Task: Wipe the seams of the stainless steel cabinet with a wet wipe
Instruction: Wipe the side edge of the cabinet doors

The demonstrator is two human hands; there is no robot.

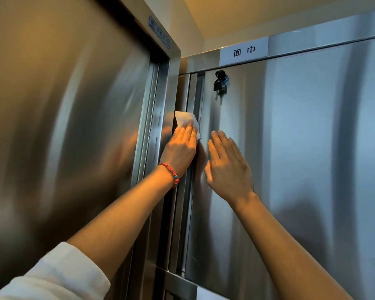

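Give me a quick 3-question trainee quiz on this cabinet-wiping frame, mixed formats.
1. True or false: the right hand presses the wet wipe against the cabinet.
2. Multiple choice: what hangs from the lock on the cabinet door? A) a padlock B) keys C) a towel
3. Fill in: the left hand holds the wipe over the vertical ____ beside the door's left edge.

Key: 1 false, the left hand presses it with flat fingers while the right hand lies flat on the door; 2 B; 3 seam.
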